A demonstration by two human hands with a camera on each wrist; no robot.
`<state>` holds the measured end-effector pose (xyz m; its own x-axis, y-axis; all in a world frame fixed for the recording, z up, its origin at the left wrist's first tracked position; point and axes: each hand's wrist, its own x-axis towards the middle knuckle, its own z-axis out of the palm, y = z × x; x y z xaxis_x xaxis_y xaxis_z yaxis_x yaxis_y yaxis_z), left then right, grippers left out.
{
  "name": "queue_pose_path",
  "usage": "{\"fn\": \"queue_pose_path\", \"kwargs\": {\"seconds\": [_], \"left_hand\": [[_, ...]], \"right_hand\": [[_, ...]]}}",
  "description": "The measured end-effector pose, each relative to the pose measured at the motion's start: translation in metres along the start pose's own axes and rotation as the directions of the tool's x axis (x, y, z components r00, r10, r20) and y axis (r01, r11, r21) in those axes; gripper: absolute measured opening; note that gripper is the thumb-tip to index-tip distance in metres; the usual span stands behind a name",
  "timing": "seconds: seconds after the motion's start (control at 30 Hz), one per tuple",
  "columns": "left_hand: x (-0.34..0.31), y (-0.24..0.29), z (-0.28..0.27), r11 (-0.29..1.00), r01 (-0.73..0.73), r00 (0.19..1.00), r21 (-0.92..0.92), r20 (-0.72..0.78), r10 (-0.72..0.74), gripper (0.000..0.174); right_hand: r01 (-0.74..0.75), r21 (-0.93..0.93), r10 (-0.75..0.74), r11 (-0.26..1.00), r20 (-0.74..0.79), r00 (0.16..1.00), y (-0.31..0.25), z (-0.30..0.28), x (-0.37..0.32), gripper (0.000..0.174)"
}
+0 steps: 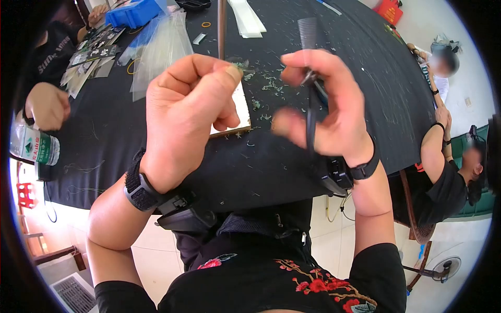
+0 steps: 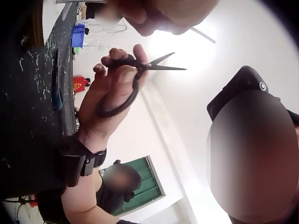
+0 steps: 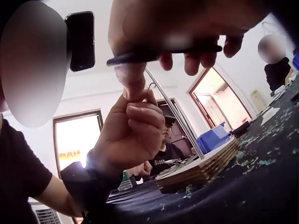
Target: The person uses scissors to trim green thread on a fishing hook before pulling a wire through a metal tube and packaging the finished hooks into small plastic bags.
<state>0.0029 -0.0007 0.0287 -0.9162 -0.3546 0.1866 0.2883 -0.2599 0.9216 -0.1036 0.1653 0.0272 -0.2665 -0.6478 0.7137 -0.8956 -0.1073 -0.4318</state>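
Observation:
My left hand [image 1: 182, 107] is raised over the near part of the table, pinching a thin piece with a hooked end [image 3: 152, 86] between thumb and forefinger. Most of that piece is hidden by the fingers. In my right hand [image 1: 339, 99] is a pair of dark scissors [image 2: 140, 67], held by the loop handles, blades spread apart and pointing away. Those blades look blurred in the head view. A metal rod [image 1: 222, 28] stands upright on a layered wooden board [image 3: 205, 168], just beyond the left hand.
Green scraps [image 1: 269, 83] litter the black tablecloth [image 1: 250, 175]. Clear plastic sheets [image 1: 162, 57], a blue bin [image 1: 133, 14] and white strips [image 1: 247, 18] lie farther back. A water bottle [image 1: 39, 146] is at left, near another person's hand [image 1: 47, 107]. More people sit at the right.

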Motion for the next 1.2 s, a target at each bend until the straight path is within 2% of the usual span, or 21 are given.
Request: {"fn": "queue_pose_path", "kwargs": {"seconds": [0.03, 0.07, 0.13, 0.37, 0.57, 1.2], "left_hand": [[0.0011, 0.0014, -0.0010, 0.999, -0.027, 0.999, -0.037, -0.022, 0.027, 0.012], [0.0013, 0.0024, -0.0014, 0.999, -0.029, 0.999, -0.034, -0.023, 0.028, 0.012], [0.0021, 0.0038, -0.0011, 0.996, -0.049, 0.998, -0.074, -0.036, 0.047, 0.012], [-0.0003, 0.0023, 0.0009, 0.999, -0.009, 1.000, -0.048, -0.029, 0.007, 0.013], [0.0009, 0.0003, -0.0002, 0.999, 0.018, 1.000, -0.044, -0.014, -0.019, 0.013], [0.0011, -0.0035, 0.0004, 0.997, -0.052, 0.999, 0.058, 0.007, 0.051, 0.014]], "right_hand": [[0.105, -0.088, -0.105, 0.991, 0.002, 0.994, 0.0009, 0.0008, 0.0026, 0.051], [0.107, -0.085, -0.108, 0.991, 0.000, 0.994, -0.0014, 0.0020, 0.0030, 0.051], [-0.021, -0.143, 0.030, 0.990, 0.063, 0.998, -0.0073, 0.0042, 0.0034, 0.050], [0.000, -0.214, 0.011, 0.977, 0.049, 0.999, -0.0060, 0.0070, 0.0050, 0.044], [-0.015, -0.218, 0.032, 0.976, 0.075, 0.997, -0.0052, 0.0080, 0.0040, 0.041], [-0.044, -0.227, 0.066, 0.973, 0.089, 0.994, -0.0034, 0.0051, 0.0010, 0.038]]}}
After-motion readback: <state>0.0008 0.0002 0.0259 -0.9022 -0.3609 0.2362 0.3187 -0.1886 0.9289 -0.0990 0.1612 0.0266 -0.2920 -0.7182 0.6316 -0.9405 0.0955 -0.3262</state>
